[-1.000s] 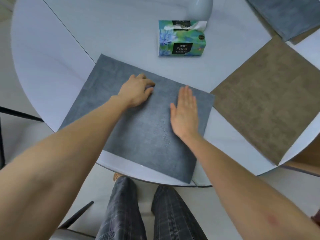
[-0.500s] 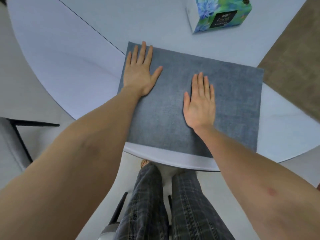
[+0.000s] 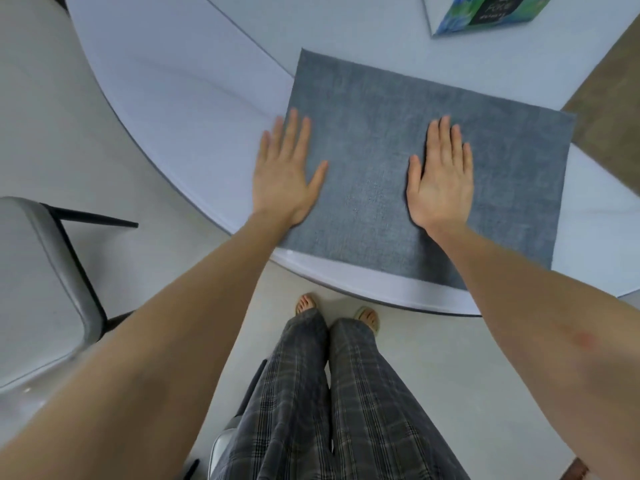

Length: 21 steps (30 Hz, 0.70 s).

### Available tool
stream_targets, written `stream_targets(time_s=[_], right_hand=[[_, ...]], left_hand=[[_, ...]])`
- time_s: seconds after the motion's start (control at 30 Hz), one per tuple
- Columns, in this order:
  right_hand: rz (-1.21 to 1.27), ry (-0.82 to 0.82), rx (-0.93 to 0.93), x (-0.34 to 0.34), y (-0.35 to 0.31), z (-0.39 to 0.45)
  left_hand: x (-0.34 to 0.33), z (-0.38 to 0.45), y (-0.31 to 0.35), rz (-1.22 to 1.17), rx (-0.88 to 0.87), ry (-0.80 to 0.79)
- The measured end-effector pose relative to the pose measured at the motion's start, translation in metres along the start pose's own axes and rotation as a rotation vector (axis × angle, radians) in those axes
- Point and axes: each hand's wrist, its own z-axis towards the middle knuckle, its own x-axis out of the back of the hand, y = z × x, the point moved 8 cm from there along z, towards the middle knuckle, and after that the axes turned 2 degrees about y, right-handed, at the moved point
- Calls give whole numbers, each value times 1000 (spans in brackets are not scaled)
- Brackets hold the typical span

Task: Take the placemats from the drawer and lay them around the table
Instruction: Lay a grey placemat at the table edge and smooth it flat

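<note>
A blue-grey placemat (image 3: 377, 140) lies flat on the round white table (image 3: 180, 109), its near edge close to the table's rim. My left hand (image 3: 285, 176) rests palm down across the mat's left edge, fingers spread, partly on the bare tabletop. My right hand (image 3: 441, 181) lies flat on the mat right of its middle. Neither hand grips anything. A brown placemat (image 3: 609, 109) shows at the right edge, mostly cut off by the frame.
A green and blue tissue box (image 3: 485, 12) stands on the table beyond the mat. A grey chair (image 3: 38, 292) with black legs stands at the left on the pale floor. My legs in plaid trousers (image 3: 329, 410) are just before the table's edge.
The mat has turned square to the table's edge and come nearer it. My left hand, curled a second ago, has flattened and slid out to the mat's left edge. The view tilted down.
</note>
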Motion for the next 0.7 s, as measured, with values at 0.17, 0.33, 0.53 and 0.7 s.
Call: stream_targets(time_s=[0.17,0.33,0.53,0.7], right_hand=[[17,0,-12,-1,2,-2],[39,-23,9,-2,3,-4],[23,-23,-256,4,58,-59],[-4,-94,87,-2,7,-102]], left_hand=[[-5,-45,24,60,3,8],[-13,-55,43,48,-235,-48],[-9,-52,44,32,-217,-35],[-9,-51,44,42,-203,-22]])
